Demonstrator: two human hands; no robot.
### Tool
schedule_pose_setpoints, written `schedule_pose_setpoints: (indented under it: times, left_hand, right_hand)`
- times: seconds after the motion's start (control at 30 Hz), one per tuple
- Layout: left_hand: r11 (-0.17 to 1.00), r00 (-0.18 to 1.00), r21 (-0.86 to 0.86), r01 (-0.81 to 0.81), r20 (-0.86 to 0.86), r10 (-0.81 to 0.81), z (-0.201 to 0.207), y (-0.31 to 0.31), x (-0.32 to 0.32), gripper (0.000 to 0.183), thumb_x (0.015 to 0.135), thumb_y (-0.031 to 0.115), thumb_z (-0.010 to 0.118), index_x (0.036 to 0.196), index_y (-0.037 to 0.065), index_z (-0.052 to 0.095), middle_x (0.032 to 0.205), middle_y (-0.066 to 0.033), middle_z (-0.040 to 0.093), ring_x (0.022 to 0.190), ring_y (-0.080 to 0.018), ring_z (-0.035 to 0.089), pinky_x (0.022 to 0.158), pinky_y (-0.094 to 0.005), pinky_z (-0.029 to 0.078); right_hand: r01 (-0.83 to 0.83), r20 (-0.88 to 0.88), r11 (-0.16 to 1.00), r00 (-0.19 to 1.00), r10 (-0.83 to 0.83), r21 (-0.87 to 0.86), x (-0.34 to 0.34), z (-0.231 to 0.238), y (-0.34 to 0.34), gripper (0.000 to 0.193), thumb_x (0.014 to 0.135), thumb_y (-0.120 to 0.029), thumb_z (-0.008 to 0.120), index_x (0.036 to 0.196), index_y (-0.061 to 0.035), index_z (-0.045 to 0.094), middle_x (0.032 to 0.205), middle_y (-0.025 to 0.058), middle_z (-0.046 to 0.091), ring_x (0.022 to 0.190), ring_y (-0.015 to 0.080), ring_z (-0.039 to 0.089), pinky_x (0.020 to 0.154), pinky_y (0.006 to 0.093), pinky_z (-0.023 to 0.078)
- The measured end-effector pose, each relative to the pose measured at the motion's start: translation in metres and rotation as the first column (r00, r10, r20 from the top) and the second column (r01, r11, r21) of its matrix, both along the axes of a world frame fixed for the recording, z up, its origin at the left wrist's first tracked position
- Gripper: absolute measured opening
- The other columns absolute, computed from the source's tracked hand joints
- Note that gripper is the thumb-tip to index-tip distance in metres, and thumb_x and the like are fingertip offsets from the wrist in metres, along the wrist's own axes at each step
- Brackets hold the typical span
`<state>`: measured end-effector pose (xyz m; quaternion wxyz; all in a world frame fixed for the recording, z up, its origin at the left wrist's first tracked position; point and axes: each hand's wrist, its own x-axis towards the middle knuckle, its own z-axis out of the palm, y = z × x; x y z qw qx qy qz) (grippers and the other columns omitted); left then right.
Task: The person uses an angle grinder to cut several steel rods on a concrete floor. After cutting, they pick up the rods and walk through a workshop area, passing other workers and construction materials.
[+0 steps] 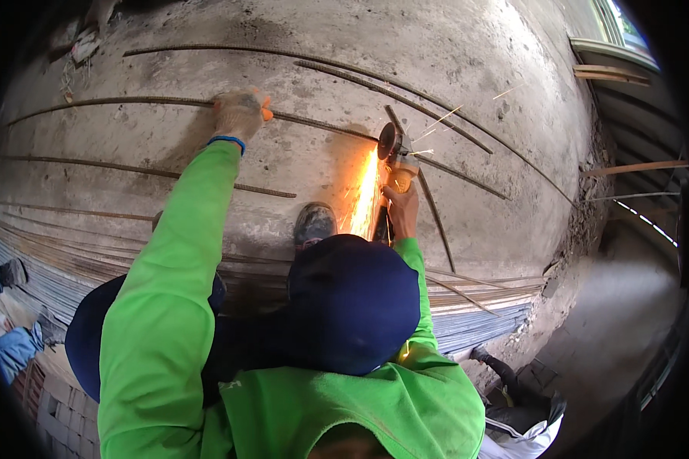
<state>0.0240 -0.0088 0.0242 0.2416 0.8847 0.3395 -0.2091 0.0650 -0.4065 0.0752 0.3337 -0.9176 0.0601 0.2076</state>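
My left hand (239, 115), in a pale work glove with orange on it, is closed round a long steel rebar (314, 123) lying across the concrete floor. My right hand (403, 206) grips an angle grinder (403, 162) farther along the same bar. The grinder's disc (389, 141) meets the bar, and a bright stream of sparks (366, 191) pours toward me, near my shoe (315, 222). A thin rod (434, 214) runs crosswise beneath the bar, close to the grinder. My right hand hides part of the grinder's body.
More rebars lie beyond, including a long one (222, 48), and another (76, 161) is nearer me. Bundled bars (482, 325) run beside my feet. Parts of other people show at lower left (15, 352) and lower right (524, 413). Rubble (578, 222) edges the floor at right.
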Motion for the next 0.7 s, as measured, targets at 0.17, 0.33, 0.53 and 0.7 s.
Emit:
schedule_pose_setpoints:
  times: [0.17, 0.33, 0.53, 0.7]
  left_hand:
    - [0.998, 0.992, -0.069, -0.005, 0.122, 0.014, -0.006, -0.007, -0.003, 0.024, 0.095, 0.022, 0.068, 0.115, 0.01, 0.072, 0.117, -0.0071, 0.072, 0.106, -0.0251, 0.068, 0.097, -0.0384, 0.053]
    - [0.998, 0.995, 0.005, 0.068, 0.079, -0.068, -0.019, -0.004, -0.007, 0.024, 0.097, 0.02, 0.064, 0.119, 0.012, 0.072, 0.127, -0.0076, 0.068, 0.113, -0.027, 0.065, 0.1, -0.0419, 0.052]
    - [0.995, 0.992, 0.039, 0.097, 0.075, -0.1, -0.017, -0.012, 0.004, 0.027, 0.098, 0.022, 0.061, 0.122, 0.014, 0.071, 0.129, -0.0063, 0.067, 0.114, -0.028, 0.064, 0.1, -0.0447, 0.051]
    - [0.995, 0.999, -0.089, -0.047, -0.02, 0.045, -0.022, 0.004, -0.005, 0.027, 0.099, 0.018, 0.059, 0.122, 0.009, 0.07, 0.126, -0.0042, 0.07, 0.109, -0.0219, 0.068, 0.095, -0.0371, 0.055]
  right_hand:
    - [-0.079, 0.102, 0.997, 0.992, 0.079, -0.001, 0.005, -0.003, -0.013, 0.045, 0.075, -0.026, 0.078, 0.106, 0.0023, 0.062, 0.087, 0.0163, 0.071, 0.076, 0.0267, 0.068, 0.069, 0.039, 0.053]
    - [-0.042, 0.006, 0.997, 0.999, 0.041, 0.072, 0.004, -0.004, -0.007, 0.043, 0.079, -0.026, 0.077, 0.107, 0.002, 0.062, 0.091, 0.0129, 0.071, 0.079, 0.0251, 0.067, 0.07, 0.0383, 0.053]
    - [0.005, -0.019, 1.0, 1.0, -0.005, 0.023, 0.007, -0.004, -0.022, 0.044, 0.078, -0.024, 0.078, 0.109, 0.0031, 0.062, 0.091, 0.0145, 0.071, 0.078, 0.0225, 0.067, 0.07, 0.0369, 0.054]
    - [-0.02, -0.072, 0.998, 0.997, 0.015, -0.068, -0.003, 0.003, 0.002, 0.045, 0.077, -0.025, 0.078, 0.109, 0.0032, 0.063, 0.092, 0.015, 0.07, 0.078, 0.0223, 0.068, 0.07, 0.0363, 0.054]
